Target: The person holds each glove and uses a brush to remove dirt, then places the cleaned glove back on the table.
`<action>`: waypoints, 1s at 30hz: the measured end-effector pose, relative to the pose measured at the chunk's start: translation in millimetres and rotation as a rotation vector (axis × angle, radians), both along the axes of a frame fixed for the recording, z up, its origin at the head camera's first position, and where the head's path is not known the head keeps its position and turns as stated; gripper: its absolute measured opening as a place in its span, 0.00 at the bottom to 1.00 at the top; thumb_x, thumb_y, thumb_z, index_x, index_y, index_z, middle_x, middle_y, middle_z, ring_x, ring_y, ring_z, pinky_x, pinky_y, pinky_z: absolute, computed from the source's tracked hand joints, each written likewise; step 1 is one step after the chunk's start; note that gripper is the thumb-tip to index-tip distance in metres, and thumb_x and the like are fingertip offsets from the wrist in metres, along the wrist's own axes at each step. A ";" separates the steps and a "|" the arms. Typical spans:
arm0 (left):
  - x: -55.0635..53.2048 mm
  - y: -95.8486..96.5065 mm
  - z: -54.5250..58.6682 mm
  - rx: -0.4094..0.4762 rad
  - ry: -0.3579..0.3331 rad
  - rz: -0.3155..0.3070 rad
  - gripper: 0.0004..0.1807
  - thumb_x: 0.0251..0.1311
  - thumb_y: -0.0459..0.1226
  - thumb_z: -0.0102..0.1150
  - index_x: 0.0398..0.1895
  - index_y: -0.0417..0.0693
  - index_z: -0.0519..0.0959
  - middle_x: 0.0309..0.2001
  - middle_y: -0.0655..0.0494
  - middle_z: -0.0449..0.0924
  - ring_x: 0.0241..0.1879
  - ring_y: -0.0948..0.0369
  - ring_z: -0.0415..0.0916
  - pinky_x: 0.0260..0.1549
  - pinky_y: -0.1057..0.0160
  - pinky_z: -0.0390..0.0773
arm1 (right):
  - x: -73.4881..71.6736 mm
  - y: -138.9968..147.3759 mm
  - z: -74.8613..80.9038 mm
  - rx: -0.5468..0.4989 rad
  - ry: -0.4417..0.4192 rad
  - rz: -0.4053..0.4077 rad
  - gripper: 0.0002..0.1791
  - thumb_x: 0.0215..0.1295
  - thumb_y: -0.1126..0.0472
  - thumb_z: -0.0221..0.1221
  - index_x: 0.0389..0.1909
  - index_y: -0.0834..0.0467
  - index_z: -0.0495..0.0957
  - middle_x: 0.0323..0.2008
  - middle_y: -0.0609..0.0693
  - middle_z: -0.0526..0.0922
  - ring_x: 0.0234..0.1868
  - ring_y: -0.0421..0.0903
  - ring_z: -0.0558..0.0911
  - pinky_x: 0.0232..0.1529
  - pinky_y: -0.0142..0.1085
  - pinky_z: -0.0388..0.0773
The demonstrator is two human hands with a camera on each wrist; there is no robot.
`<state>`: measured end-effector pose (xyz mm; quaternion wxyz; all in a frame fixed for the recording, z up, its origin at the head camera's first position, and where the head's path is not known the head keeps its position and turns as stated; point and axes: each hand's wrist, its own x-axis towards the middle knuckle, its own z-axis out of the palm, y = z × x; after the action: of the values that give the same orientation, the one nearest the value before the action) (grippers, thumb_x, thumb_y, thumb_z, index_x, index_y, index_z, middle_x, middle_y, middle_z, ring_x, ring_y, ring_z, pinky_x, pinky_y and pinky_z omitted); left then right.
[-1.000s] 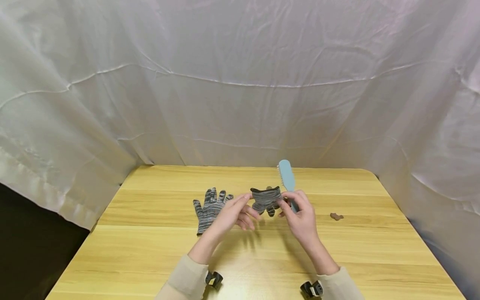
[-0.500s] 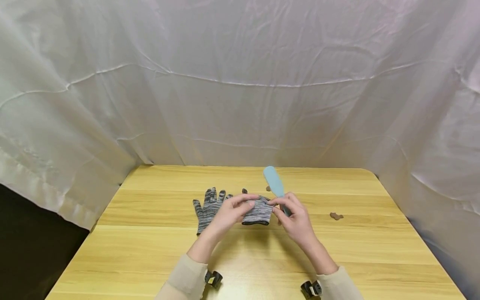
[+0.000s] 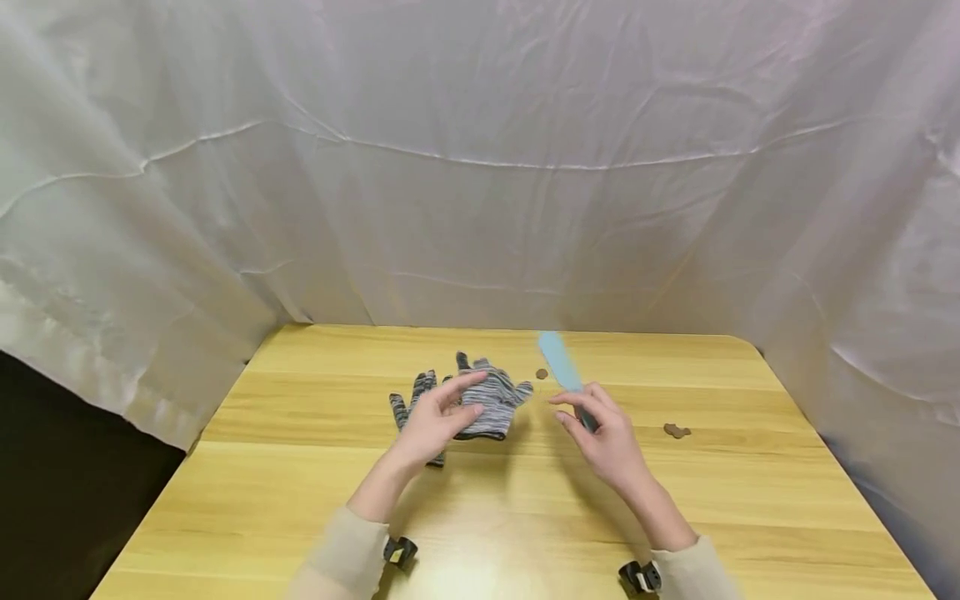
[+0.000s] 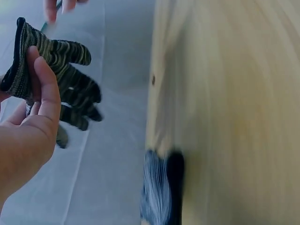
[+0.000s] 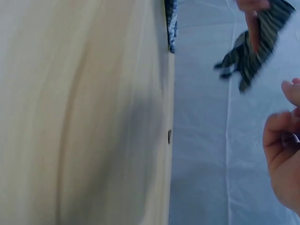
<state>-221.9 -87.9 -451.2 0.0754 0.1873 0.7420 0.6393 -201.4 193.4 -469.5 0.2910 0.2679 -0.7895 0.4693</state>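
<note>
My left hand (image 3: 435, 421) pinches a grey-and-black striped knit glove (image 3: 491, 404) near its palm, above the table. In the left wrist view this glove (image 4: 70, 86) hangs with its fingers spread and the dark cuff edge at the left. A matching glove (image 3: 399, 408) lies flat on the table, partly covered by my left hand and the held glove. My right hand (image 3: 611, 442) has curled fingers around the dark handle of a light blue brush (image 3: 558, 362), whose head points up and away. Its thumb and index finger are apart, with no glove between them.
On the wooden table (image 3: 247, 500) lie a small brown round piece (image 3: 542, 374) beyond the hands and a brown irregular piece (image 3: 677, 431) to the right. Grey cloth (image 3: 480, 208) hangs behind the table's far edge.
The held glove has turned over, cuff now towards me, and moved left with my left hand. My right hand has let go of the glove's edge and kept the brush.
</note>
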 end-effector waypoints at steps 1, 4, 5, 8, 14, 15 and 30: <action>0.0 -6.4 -0.8 -0.005 0.008 0.013 0.29 0.71 0.37 0.63 0.75 0.54 0.72 0.79 0.52 0.61 0.69 0.42 0.70 0.67 0.46 0.74 | 1.5 3.8 -0.3 0.003 -0.014 -0.012 0.20 0.57 0.80 0.68 0.47 0.58 0.86 0.30 0.47 0.72 0.23 0.38 0.63 0.19 0.28 0.61; 0.3 -27.5 -3.4 -0.013 0.039 0.052 0.30 0.71 0.35 0.63 0.76 0.53 0.71 0.80 0.51 0.59 0.71 0.48 0.68 0.64 0.55 0.77 | 8.4 16.0 -0.2 0.020 -0.076 -0.058 0.19 0.63 0.77 0.65 0.52 0.57 0.86 0.31 0.46 0.73 0.23 0.37 0.63 0.18 0.28 0.62; 0.2 -34.5 -4.1 -0.009 0.047 0.060 0.31 0.71 0.34 0.62 0.76 0.51 0.70 0.80 0.49 0.59 0.67 0.50 0.72 0.61 0.58 0.79 | 10.9 20.5 -0.3 0.032 -0.103 -0.076 0.19 0.66 0.76 0.64 0.54 0.56 0.85 0.32 0.46 0.73 0.23 0.37 0.63 0.18 0.28 0.63; 0.0 -55.3 -5.3 0.009 0.056 0.082 0.32 0.71 0.30 0.61 0.77 0.48 0.68 0.80 0.45 0.57 0.48 0.61 0.80 0.45 0.69 0.82 | 18.3 33.7 -1.2 0.071 -0.179 -0.136 0.20 0.72 0.73 0.60 0.62 0.56 0.81 0.39 0.50 0.79 0.27 0.40 0.70 0.23 0.29 0.70; 0.0 -96.7 -8.6 -0.014 0.060 0.098 0.36 0.70 0.27 0.60 0.80 0.45 0.63 0.82 0.39 0.51 0.27 0.73 0.75 0.24 0.74 0.74 | 28.7 55.5 -2.8 0.134 -0.348 -0.220 0.28 0.80 0.64 0.54 0.77 0.55 0.66 0.71 0.67 0.71 0.68 0.68 0.72 0.61 0.66 0.74; 0.1 -103.6 -9.5 -0.028 0.061 0.100 0.36 0.70 0.27 0.60 0.80 0.45 0.63 0.82 0.38 0.50 0.28 0.73 0.76 0.23 0.74 0.73 | 29.9 58.3 -2.6 0.143 -0.389 -0.224 0.29 0.80 0.64 0.53 0.79 0.56 0.63 0.73 0.69 0.67 0.70 0.70 0.69 0.64 0.70 0.70; 1.4 -174.4 -24.5 -0.311 -0.043 0.106 0.43 0.67 0.28 0.64 0.83 0.47 0.56 0.82 0.33 0.42 0.32 0.60 0.83 0.35 0.66 0.84 | 29.6 68.4 -11.6 0.429 -0.725 -0.152 0.33 0.81 0.65 0.45 0.76 0.79 0.48 0.73 0.80 0.56 0.73 0.76 0.59 0.71 0.68 0.58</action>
<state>-220.6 -262.3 -475.7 0.0852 0.1202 0.8391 0.5237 -171.8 261.8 -481.1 -0.0337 0.0812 -0.9379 0.3356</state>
